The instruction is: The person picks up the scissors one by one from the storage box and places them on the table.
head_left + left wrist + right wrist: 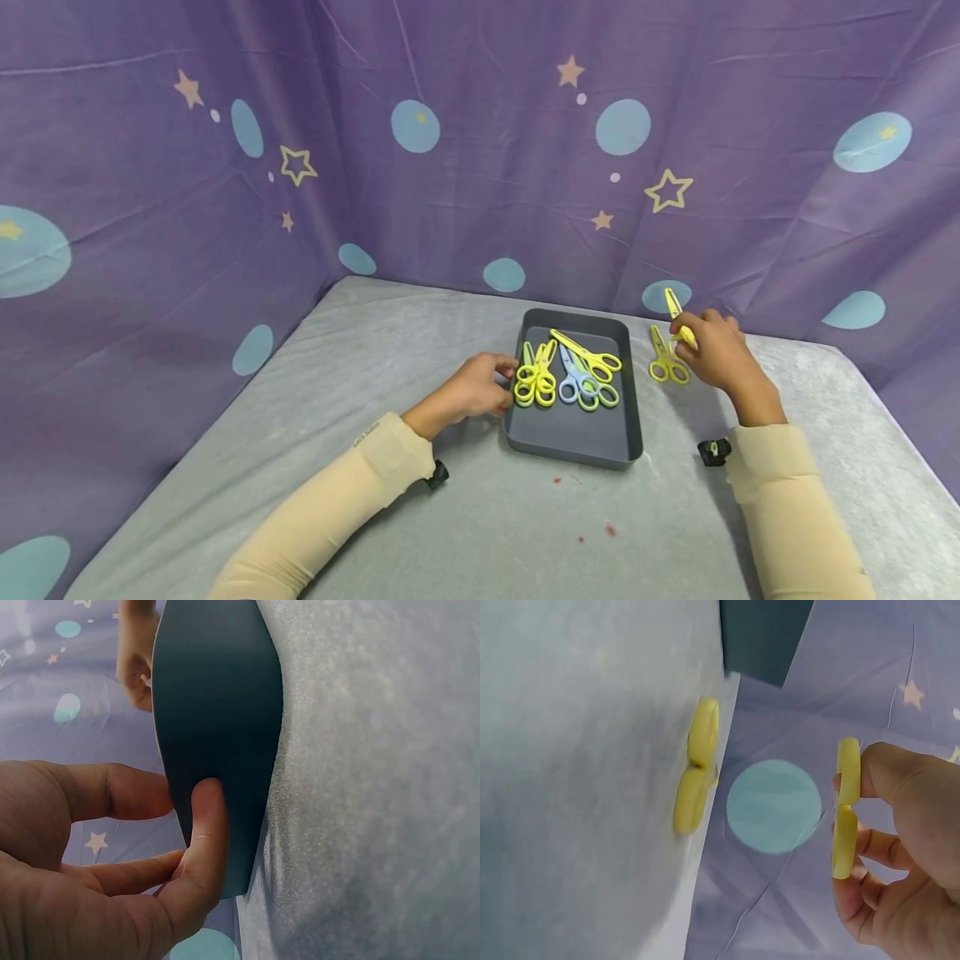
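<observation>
My right hand [716,350] holds a pair of yellow scissors [672,302] by the handle loops, raised with the blades pointing away. In the right wrist view, thumb and fingers pinch those yellow loops [845,840]. Just left of them, another yellow pair of scissors [660,371] lies on the table, loops toward me. My left hand [476,387] grips the left wall of a dark grey tray [573,454], one fingertip against the outer side and others at the rim [161,742]. Inside lie several yellow and green scissors [536,379] and a blue pair [576,379].
A light grey cloth covers the table [442,533], with a few small red spots [611,529] in front of the tray. Behind and to the left hangs a purple curtain [480,208] with stars and blue dots, close to the table's back edge.
</observation>
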`<state>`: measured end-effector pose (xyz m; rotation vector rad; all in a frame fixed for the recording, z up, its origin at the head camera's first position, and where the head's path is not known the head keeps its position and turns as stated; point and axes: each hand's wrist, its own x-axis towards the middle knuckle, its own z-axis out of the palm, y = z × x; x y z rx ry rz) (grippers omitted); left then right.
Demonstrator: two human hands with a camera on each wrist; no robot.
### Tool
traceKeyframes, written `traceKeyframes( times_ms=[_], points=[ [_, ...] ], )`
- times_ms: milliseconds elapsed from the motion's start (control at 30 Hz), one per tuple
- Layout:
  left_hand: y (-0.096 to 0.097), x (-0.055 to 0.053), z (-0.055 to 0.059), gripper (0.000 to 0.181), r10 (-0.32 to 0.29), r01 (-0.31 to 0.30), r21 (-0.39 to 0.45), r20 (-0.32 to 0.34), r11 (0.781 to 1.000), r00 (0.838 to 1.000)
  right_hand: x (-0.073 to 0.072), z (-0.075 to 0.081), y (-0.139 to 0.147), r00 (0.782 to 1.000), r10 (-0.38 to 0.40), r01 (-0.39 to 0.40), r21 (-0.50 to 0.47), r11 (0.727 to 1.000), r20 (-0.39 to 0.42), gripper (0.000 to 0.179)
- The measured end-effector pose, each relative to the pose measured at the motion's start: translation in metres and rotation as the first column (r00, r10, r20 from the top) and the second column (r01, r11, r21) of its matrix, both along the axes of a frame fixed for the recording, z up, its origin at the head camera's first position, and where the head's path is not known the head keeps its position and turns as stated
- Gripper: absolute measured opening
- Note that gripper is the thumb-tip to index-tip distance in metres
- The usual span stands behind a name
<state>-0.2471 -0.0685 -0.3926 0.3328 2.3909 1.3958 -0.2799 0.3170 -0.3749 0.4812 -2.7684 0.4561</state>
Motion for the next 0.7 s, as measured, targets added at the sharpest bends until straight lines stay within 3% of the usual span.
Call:
traceKeyframes(
  times_ms=[433, 700],
  points=[
    [0.0, 0.001, -0.001, 0.07, -0.005, 0.005, 0.003, 0.004, 1.0, 1.0, -0.003, -0.014, 0.036, 1.0, 0.027, -0.027, 0.004, 1.0, 0.006, 0.017],
    [-0.001, 0.0, 0.0, 0.07, -0.004, 0.003, 0.008, 0.011, 1.0, 1.0, -0.007, -0.02, 0.042, 0.992, 0.0, -0.002, 0.016, 1.0, 0.125, 0.018]
  ],
)
